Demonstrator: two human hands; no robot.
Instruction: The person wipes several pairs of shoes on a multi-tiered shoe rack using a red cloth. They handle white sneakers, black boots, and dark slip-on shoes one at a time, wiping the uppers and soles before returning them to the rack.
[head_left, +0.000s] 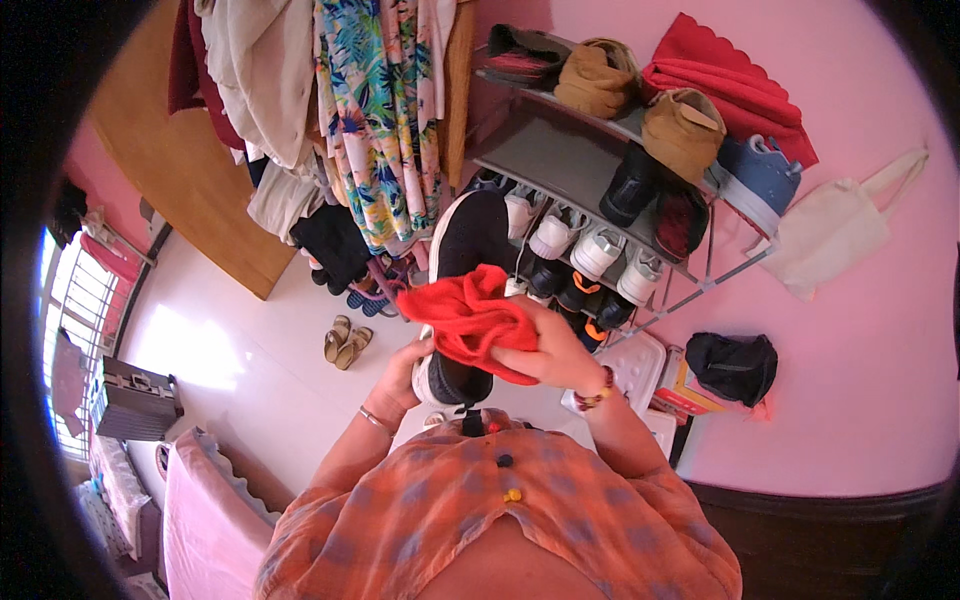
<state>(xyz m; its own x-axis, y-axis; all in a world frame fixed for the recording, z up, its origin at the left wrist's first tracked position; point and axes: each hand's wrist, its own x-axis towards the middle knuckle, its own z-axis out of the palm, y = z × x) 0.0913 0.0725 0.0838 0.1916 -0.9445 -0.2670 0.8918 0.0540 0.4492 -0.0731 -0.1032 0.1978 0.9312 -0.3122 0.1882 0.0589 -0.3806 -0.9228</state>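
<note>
A black shoe with a white sole (469, 232) is held up before me, its toe pointing away and its heel near my chest. My left hand (405, 371) grips it by the side near the heel; the fingers are partly hidden behind the shoe. Bunched in my right hand (551, 345) is a red cloth (476, 319), which lies across the middle of the shoe and covers that part of it. Whether the right fingers also touch the shoe cannot be told.
A metal shoe rack (551, 154) holding many shoes stands ahead and right. Clothes (382, 127) hang ahead on the left. Brown sandals (348, 342) lie on the floor. A black bag (731, 367) sits on boxes at right; a pink-covered surface (210, 517) is at lower left.
</note>
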